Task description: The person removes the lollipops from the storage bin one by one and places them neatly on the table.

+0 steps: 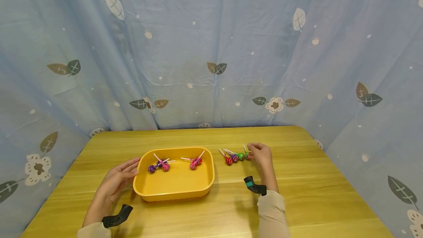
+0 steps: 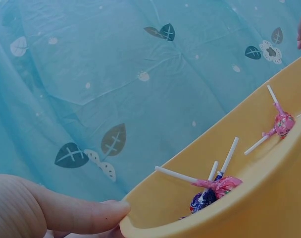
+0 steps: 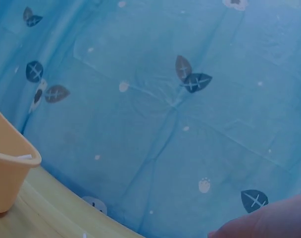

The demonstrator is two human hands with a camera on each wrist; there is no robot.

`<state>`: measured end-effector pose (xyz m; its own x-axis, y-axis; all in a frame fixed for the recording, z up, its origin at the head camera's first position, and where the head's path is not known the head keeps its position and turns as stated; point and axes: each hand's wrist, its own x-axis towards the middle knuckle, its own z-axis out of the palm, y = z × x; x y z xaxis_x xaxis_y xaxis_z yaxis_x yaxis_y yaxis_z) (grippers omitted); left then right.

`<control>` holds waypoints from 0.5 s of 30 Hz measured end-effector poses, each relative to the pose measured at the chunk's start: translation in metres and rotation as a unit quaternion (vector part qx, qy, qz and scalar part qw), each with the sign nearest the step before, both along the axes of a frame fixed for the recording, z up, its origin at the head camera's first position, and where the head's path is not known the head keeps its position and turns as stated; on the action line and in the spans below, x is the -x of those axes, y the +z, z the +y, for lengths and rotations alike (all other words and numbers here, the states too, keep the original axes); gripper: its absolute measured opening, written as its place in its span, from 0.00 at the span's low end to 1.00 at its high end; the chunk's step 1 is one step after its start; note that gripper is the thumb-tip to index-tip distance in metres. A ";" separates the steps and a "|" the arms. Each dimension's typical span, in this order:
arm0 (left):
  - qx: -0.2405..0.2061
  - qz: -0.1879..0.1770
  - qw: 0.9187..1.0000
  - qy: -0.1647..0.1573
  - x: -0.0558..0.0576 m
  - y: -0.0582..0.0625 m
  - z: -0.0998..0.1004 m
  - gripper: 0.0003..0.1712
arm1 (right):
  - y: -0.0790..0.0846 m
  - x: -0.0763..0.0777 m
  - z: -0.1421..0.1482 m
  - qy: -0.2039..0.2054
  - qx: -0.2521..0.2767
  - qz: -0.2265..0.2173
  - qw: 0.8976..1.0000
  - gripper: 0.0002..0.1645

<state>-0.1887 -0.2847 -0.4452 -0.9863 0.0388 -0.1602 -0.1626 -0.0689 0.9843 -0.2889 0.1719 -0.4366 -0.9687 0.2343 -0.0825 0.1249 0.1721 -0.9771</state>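
Note:
My left hand [image 1: 114, 181] rests at the left end of a yellow plastic bin [image 1: 175, 194], its fingers fairly straight along the outside. In the left wrist view the thumb [image 2: 86, 215] meets the rim. Inside the bin, purple lollipops and a pink lollipop [image 1: 166, 166] lie on the left, and pink lollipops [image 1: 193, 165] lie near the right end. To the right of the bin, my right hand [image 1: 261, 154] pinches a green lollipop [image 1: 246, 154], partly hidden by the fingers. Beside it lie a red lollipop [image 1: 228, 161], a purple lollipop [image 1: 235, 158] and another green lollipop [image 1: 241, 156].
A wooden table [image 1: 314, 194] holds everything. Right behind its far edge hangs a blue curtain [image 1: 185, 54] with leaf and flower prints. Black wrist mounts [image 1: 255, 186] sit on both forearms. The right wrist view shows the bin's corner [image 3: 12, 173] at its left edge.

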 end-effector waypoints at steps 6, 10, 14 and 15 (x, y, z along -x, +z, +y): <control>-0.002 -0.001 1.000 0.005 -0.002 0.000 -0.002 0.39 | 0.006 -0.002 -0.007 0.005 0.000 0.016 1.000 0.19; 0.002 -0.003 1.000 0.009 -0.003 0.001 -0.001 0.39 | 0.013 -0.004 -0.011 0.035 0.016 0.023 0.999 0.21; 0.008 0.003 1.000 0.007 -0.004 0.001 0.001 0.39 | 0.015 -0.005 -0.014 0.064 0.031 0.015 0.997 0.23; 0.009 0.003 1.000 0.009 -0.004 0.001 0.001 0.39 | 0.015 -0.006 -0.015 0.073 0.036 0.013 0.997 0.23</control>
